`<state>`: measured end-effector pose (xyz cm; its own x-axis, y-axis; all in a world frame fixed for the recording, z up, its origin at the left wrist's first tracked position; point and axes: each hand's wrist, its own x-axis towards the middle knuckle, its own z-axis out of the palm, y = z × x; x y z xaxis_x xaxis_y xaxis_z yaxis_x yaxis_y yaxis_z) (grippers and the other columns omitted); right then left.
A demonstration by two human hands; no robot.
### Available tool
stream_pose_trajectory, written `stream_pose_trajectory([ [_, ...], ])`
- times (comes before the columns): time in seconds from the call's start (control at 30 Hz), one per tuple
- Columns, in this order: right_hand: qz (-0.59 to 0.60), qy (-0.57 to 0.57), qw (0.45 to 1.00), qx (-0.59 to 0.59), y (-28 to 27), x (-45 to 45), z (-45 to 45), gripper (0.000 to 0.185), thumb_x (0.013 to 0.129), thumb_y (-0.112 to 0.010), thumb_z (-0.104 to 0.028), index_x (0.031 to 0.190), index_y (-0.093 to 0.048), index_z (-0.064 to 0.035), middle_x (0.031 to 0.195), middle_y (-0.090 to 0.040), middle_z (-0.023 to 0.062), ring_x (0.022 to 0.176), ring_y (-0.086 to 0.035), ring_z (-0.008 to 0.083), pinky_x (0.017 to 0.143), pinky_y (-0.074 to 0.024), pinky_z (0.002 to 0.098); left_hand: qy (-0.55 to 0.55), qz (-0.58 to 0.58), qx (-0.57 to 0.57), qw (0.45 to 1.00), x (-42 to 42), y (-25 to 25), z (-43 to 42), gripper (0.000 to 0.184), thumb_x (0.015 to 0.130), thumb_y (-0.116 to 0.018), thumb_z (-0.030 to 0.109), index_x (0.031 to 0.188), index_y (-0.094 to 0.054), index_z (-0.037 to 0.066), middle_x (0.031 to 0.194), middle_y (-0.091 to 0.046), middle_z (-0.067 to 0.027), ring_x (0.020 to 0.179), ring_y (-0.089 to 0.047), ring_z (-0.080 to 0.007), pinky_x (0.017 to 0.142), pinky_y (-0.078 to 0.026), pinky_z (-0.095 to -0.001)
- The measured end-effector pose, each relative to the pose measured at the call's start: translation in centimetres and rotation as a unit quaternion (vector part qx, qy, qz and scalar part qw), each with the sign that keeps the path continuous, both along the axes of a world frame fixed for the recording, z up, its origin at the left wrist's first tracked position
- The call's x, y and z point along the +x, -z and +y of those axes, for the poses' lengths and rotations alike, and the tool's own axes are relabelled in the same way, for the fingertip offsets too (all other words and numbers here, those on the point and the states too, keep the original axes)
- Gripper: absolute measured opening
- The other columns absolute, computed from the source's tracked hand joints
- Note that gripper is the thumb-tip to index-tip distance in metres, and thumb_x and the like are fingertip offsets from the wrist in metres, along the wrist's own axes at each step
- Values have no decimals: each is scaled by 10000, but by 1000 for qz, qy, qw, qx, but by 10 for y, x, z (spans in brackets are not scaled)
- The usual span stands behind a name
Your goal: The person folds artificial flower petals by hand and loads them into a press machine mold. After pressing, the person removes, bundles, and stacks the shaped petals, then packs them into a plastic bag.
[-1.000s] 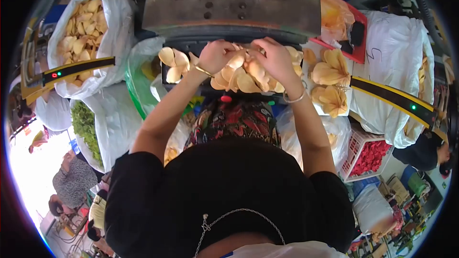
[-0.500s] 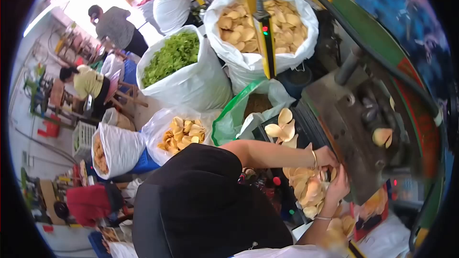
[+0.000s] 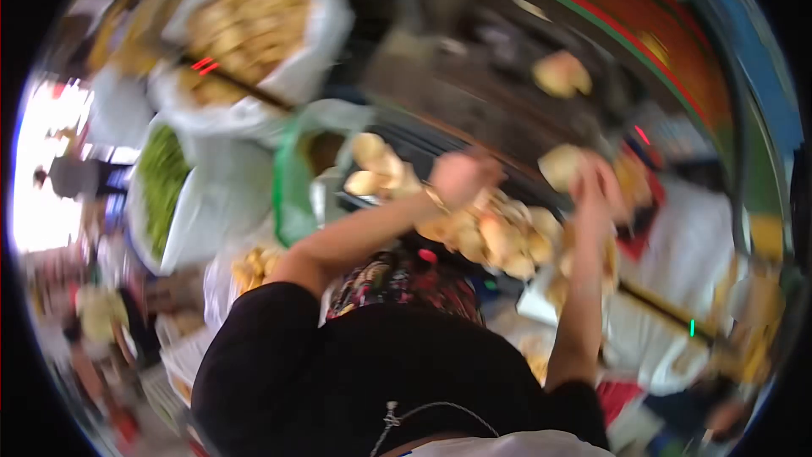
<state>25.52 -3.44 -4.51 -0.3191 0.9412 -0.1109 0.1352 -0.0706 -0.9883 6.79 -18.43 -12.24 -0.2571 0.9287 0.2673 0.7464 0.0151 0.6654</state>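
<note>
Reaching forward over a black tray, a person in a black top works with two bare hands, both blurred. The left hand, with a bracelet at the wrist, is above the back of a heap of cream petals; whether its fingers are together or apart cannot be told. The right hand is raised well apart from it, to the right of the heap, with its fingers closed on the edge of a pale petal. The heap covers the right part of the tray and reaches over the near edge, while a small cluster of petals lies at the left end. Beyond the tray stands a dark metal machine, bearing a peach-tinted piece on its upper surface. Just left of the tray sits a green-edged plastic bag; farther back, an open white sack contains many tan petals, and another sack, at the left, contains green leaves. A red button and a green light show near the tray's front edge. At the right, a large white bag lies behind a dark bar marked by a green streak of light.
</note>
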Motion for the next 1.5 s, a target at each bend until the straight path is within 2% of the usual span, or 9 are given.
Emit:
stream_pose_trajectory([
  [0.1, 59, 32, 978, 198, -41, -54, 41, 225, 937, -603, -214, 1049, -674, -31, 778, -622, -29, 659, -543, 48, 577, -438, 200, 21, -18, 142, 989, -26, -65, 29, 66, 761, -675, 40, 826, -668, 42, 778, -613, -99, 662, -603, -247, 584, -488, -324],
  [0.2, -77, 56, 822, 562, -35, -97, 112, 142, 890, -623, -125, 996, -686, -55, 815, -691, 62, 657, -641, 170, 623, -497, 250, -7, -40, 184, 982, -41, -99, 65, 63, 784, -678, 69, 840, -674, 40, 754, -603, -89, 617, -589, -234, 560, -475, -328],
  [0.3, -161, 22, 789, 592, -20, -118, 145, 128, 863, -635, -107, 974, -689, -74, 854, -692, 75, 692, -656, 213, 631, -512, 274, -45, -36, 201, 978, -57, -108, 92, 75, 791, -676, 100, 850, -683, 55, 742, -597, -77, 593, -587, -228, 553, -473, -346],
  [0.77, -104, -72, 764, 632, -16, -116, 136, 130, 779, -665, -111, 905, -698, -109, 895, -700, 47, 787, -674, 238, 662, -531, 326, -36, 87, 229, 969, -65, -110, 171, 173, 803, -668, 228, 950, -702, 142, 929, -645, -40, 792, -641, -263, 688, -525, -362],
  [0.9, -110, -80, 772, 620, -10, -118, 141, 117, 778, -665, -109, 892, -694, -105, 887, -699, 45, 789, -673, 239, 667, -535, 333, -10, 142, 287, 948, -72, -102, 182, 176, 772, -716, 178, 935, -705, 115, 924, -666, -58, 681, -612, -228, 611, -511, -320],
  [1.0, -128, -74, 779, 610, -8, -120, 142, 127, 849, -626, -261, 961, -677, -232, 785, -672, 12, 643, -644, 262, 519, -511, 363, -11, 147, 247, 958, -73, -104, 185, 162, 774, -708, 181, 927, -703, 126, 908, -669, -50, 733, -626, -235, 632, -515, -330],
  [1.3, -188, -95, 767, 606, -13, -113, 138, 128, 798, -651, -159, 909, -682, -103, 898, -689, 47, 837, -658, 261, 704, -532, 364, 33, 268, 239, 933, -79, -102, 191, 168, 789, -684, 180, 951, -691, 136, 891, -670, -31, 756, -647, -249, 641, -520, -339],
  [1.43, -211, -165, 825, 498, -31, -114, 141, 189, 818, -633, -173, 997, -674, -126, 1002, -680, 98, 935, -647, 271, 763, -520, 334, 56, 202, 201, 957, -84, -107, 184, 174, 797, -682, 169, 963, -691, 119, 937, -657, -53, 709, -636, -245, 630, -515, -329],
  [1.5, -65, -243, 897, 363, -34, -110, 148, 281, 803, -658, -226, 1072, -655, -144, 1099, -654, 129, 1047, -610, 277, 849, -488, 343, 18, 188, 211, 959, -82, -123, 171, 173, 803, -680, 152, 968, -689, 103, 943, -655, -56, 693, -632, -225, 623, -510, -316],
])
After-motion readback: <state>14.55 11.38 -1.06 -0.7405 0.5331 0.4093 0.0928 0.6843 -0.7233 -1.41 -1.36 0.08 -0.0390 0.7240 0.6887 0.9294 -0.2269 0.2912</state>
